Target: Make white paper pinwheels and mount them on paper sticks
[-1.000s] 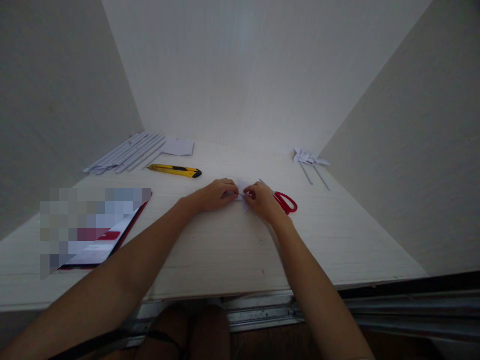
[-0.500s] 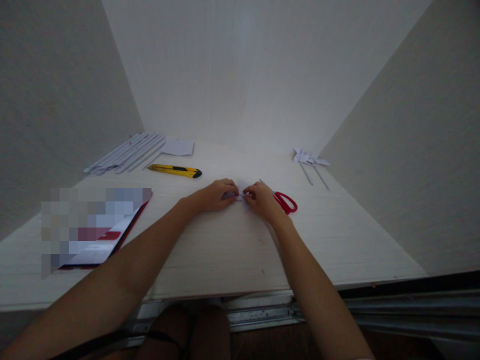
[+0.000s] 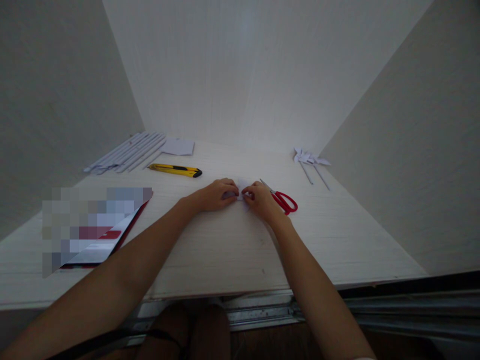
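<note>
Two hands meet at the middle of the pale wooden table (image 3: 225, 250), both working one small piece of white paper (image 3: 242, 186) that lies on the tabletop between them. The left hand (image 3: 215, 194) has its fingertips curled down and pinched on the paper's left edge; the right hand (image 3: 262, 199) pinches the right edge likewise, knuckles raised. Most of the paper is hidden under the fingers, so its fold cannot be made out. Red-handled scissors (image 3: 283, 200) lie just beside the right hand, touching or nearly touching it. A yellow utility knife (image 3: 175, 170) lies to the left, apart from the hands. Rolled paper sticks (image 3: 125, 152) and a white sheet (image 3: 179, 147) sit at the far left; paper pinwheels (image 3: 310, 160) rest at the far right.
</note>
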### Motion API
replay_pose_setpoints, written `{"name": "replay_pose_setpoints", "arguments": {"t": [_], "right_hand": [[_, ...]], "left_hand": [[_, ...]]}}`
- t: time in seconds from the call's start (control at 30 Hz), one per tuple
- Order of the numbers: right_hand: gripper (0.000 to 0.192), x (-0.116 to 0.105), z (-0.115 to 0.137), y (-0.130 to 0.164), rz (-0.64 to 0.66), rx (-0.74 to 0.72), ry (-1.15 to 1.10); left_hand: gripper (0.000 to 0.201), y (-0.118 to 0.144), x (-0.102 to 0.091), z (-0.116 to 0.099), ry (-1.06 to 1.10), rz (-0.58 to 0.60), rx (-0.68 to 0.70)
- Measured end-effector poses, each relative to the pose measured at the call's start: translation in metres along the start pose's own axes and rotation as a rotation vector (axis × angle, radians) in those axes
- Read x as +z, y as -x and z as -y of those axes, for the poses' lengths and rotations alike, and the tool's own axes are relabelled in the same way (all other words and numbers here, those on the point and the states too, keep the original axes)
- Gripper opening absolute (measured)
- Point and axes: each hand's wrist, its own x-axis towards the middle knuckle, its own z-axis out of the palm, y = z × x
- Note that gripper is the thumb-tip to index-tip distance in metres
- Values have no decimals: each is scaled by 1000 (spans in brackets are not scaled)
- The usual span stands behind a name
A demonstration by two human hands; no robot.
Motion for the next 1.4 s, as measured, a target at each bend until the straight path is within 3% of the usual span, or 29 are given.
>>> {"name": "replay_pose_setpoints", "arguments": {"t": [1.17, 1.4], "right_hand": [[20, -4, 6, -1, 34, 20, 16], [22, -6, -2, -4, -102, 22, 56]], "left_hand": [[31, -2, -3, -5, -115, 67, 40], [34, -2, -1, -3, -264, 33, -21]]}}
